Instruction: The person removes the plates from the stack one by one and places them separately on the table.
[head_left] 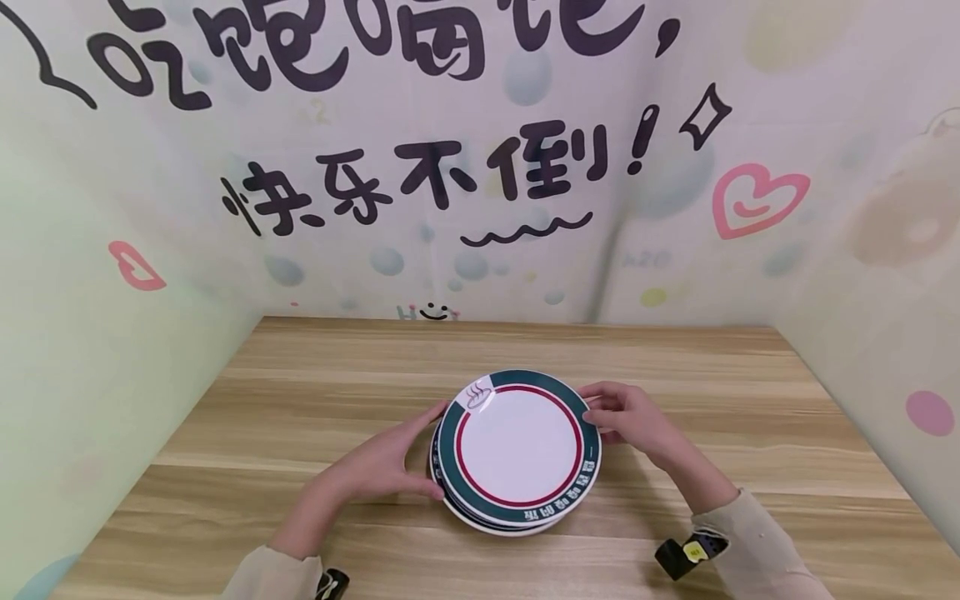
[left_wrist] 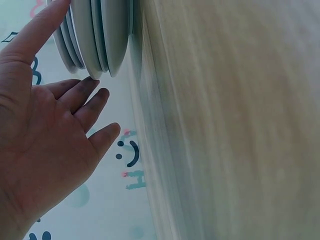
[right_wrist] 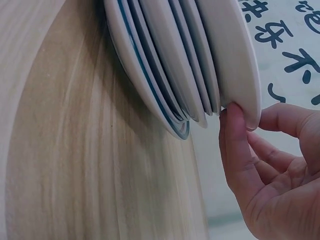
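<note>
Several round plates are stacked on the wooden table. The top plate [head_left: 519,446] is white, with a dark green rim, a thin red ring, white characters and a small steaming-bowl emblem. My right hand [head_left: 637,421] pinches this plate's rim at the right; in the right wrist view its thumb and a finger sit on either side of the rim, and the top plate [right_wrist: 234,55] stands off from the plates below [right_wrist: 160,60]. At the stack's left side, my left hand [head_left: 378,462] has thumb and fingers spread, with fingertips right at the plate edges [left_wrist: 89,45].
The wooden table [head_left: 360,358] reaches back to a printed wall [head_left: 360,275] with black lettering and pink hearts. Side walls flank it left and right. Each wrist wears a black strap, one with a yellow label [head_left: 695,552].
</note>
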